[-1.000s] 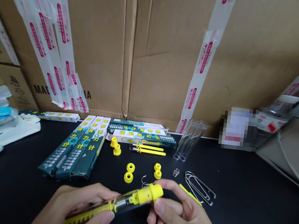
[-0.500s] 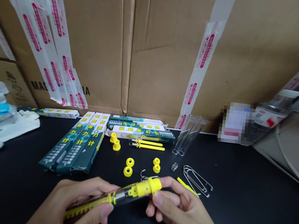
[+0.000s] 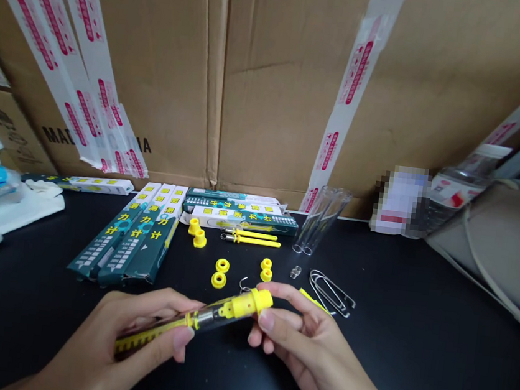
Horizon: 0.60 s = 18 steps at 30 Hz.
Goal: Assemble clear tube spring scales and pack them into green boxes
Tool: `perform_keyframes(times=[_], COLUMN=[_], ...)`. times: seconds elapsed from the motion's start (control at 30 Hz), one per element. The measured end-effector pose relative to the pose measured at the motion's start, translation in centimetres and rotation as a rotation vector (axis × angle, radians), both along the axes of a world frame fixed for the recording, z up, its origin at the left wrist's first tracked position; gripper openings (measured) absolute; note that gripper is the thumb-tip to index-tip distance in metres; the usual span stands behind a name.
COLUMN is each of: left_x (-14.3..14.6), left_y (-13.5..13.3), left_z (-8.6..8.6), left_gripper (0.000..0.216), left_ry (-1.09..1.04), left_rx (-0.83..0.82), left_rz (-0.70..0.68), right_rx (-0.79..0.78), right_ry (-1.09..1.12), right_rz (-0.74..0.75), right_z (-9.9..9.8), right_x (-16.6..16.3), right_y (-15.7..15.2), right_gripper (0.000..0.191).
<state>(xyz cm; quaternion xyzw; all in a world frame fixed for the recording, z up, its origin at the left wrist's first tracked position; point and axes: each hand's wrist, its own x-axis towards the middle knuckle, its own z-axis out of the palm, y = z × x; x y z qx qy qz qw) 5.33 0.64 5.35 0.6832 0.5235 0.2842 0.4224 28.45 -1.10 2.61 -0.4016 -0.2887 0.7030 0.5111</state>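
My left hand [image 3: 140, 338] is wrapped round the clear barrel of a tubular spring scale [image 3: 213, 318], which tilts up toward the right. Inside the barrel are a yellow marked strip and a metal spring. A yellow end cap [image 3: 263, 302] sits at the barrel's right end, pinched between thumb and forefinger of my right hand [image 3: 296, 327]. Just beyond the cap lies a metal hook [image 3: 243, 285], partly hidden. Past my right fingers are a yellow rod [image 3: 314, 300], also partly covered, and several bent wire hooks [image 3: 331, 291].
Small yellow collars [image 3: 220, 272], yellow rods [image 3: 254, 241], little springs [image 3: 295, 272] and clear tubes [image 3: 320, 220] lie on the black table [image 3: 413, 337]. Printed spring scale boxes [image 3: 128, 236] are behind. A large carton [image 3: 271, 96] walls off the back; a bottle [image 3: 458, 186] stands right.
The whole view has shifted, so the table things appear slightly higher and further left. Both hands keep the same grip on the spring scale and its cap.
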Motion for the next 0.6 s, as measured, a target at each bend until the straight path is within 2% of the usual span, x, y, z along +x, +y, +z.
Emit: perform_keyframes(times=[0.2,0.33,0.47,0.6], left_x=[-0.83,-0.64,-0.46,-0.55], left_y=[0.57,0.36,0.20,0.35], left_z=[-0.35,-0.33,-0.20,-0.18], left_gripper=[0.023,0.023,0.024,0.026], left_ry=[0.023,-0.005,-0.011,-0.006], left_rx=[0.029,0.038,0.029,0.018], left_rz=[-0.137,-0.057,-0.077,-0.085], right_rx=[-0.001,0.013,0.000,-0.006], right_ry=[-0.023,-0.027,-0.015,-0.002], right_rz=[0.014,0.031,0.015,0.009], right_z=[0.43,0.53,0.50,0.45], right_x=[0.08,0.13,0.15,0.17], right_y=[-0.08,-0.19,-0.31,-0.43], right_gripper=[0.031,0.028,0.028,0.040])
